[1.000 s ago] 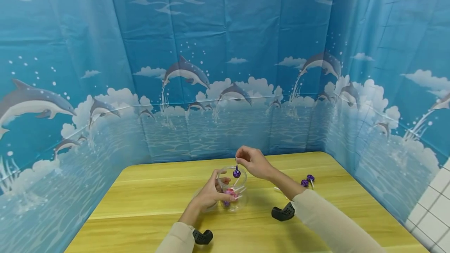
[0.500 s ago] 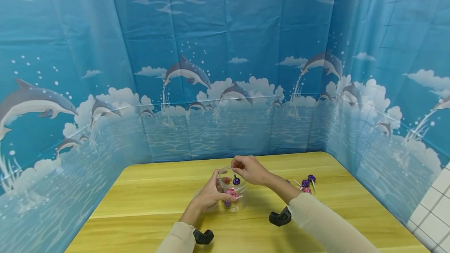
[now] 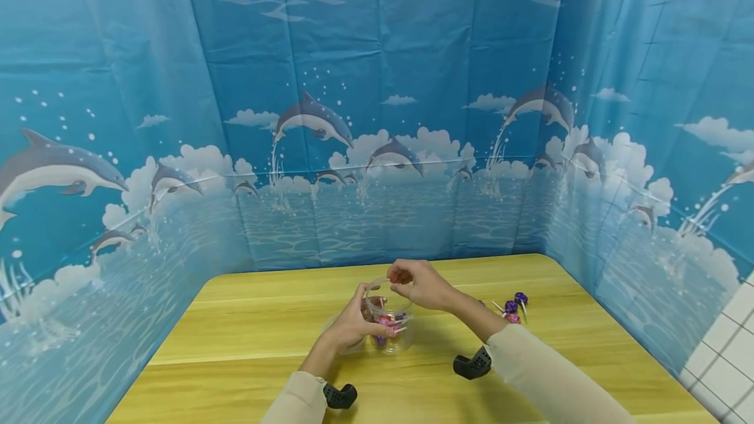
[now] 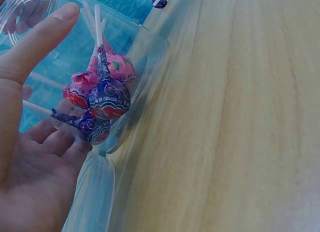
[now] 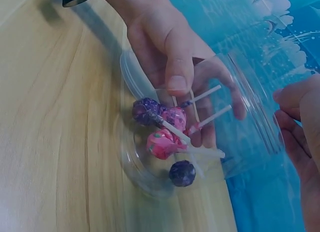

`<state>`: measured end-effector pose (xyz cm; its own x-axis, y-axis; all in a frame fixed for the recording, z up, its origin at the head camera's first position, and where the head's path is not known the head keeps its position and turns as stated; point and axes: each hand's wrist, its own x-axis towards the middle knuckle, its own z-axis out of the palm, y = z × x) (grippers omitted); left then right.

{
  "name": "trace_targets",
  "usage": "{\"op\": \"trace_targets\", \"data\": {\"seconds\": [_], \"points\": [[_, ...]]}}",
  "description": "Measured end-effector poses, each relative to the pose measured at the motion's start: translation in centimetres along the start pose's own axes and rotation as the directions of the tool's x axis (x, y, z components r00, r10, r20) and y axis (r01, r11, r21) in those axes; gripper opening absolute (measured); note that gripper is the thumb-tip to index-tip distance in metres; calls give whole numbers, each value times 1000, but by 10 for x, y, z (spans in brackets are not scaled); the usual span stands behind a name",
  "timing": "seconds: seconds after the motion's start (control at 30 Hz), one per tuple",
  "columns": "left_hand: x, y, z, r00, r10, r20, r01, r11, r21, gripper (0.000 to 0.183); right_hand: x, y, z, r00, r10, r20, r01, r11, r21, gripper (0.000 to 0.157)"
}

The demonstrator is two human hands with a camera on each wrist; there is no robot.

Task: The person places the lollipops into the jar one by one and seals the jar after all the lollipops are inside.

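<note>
A clear plastic jar (image 3: 403, 345) stands on the table, its mouth tilted up. My left hand (image 3: 352, 324) grips its side, thumb in front and fingers behind. Inside, several lollipops (image 4: 108, 98) in pink and purple wrappers lie bunched near the bottom, white sticks pointing toward the mouth. One purple lollipop (image 5: 182, 173) sits low in the jar, apart from the bunch in the right wrist view. My right hand (image 3: 423, 284) hovers at the jar's rim, fingers loosely bent with no lollipop between them. Beside the jar, partly behind my left hand, is a clear lid (image 4: 95, 192).
To the right on the wooden table (image 3: 247, 345) lie several more lollipops, among them a purple one (image 3: 521, 298) and a pink one (image 3: 514, 318). Black wrist mounts (image 3: 473, 364) sit at both sleeves. A blue dolphin-print curtain (image 3: 377, 228) hangs behind the table.
My right hand moved down and slightly left to the jar's mouth, then let go of a purple lollipop, which dropped inside. The left hand keeps its hold on the jar.
</note>
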<state>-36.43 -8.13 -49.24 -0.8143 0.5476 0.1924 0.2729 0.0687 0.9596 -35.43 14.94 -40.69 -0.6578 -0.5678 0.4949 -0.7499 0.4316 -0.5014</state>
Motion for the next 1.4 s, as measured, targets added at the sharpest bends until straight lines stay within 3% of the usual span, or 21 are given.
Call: {"op": "trace_targets", "data": {"seconds": [0.13, 0.6, 0.83, 1.17, 1.4], "points": [[0, 1, 0, 1000, -14, -3, 13, 1000, -19, 88, -4, 1, -6, 1000, 12, -13, -12, 1000, -1, 9], [-1, 3, -1, 999, -26, -25, 25, 999, -22, 93, -35, 19, -34, 984, 166, -65, -166, 986, 7, 13], [0, 2, -1, 999, -25, -24, 24, 999, -29, 94, -55, 32, -53, 963, 241, -122, -242, 970, 1, 17], [-1, 0, 1, 999, -39, -23, 38, 998, -46, 93, -87, 57, -76, 940, 268, -210, -288, 955, -70, 13], [-1, 0, 2, 999, -41, -27, 39, 998, -43, 94, -109, 68, -95, 903, 312, -294, -361, 924, -127, 16]]}}
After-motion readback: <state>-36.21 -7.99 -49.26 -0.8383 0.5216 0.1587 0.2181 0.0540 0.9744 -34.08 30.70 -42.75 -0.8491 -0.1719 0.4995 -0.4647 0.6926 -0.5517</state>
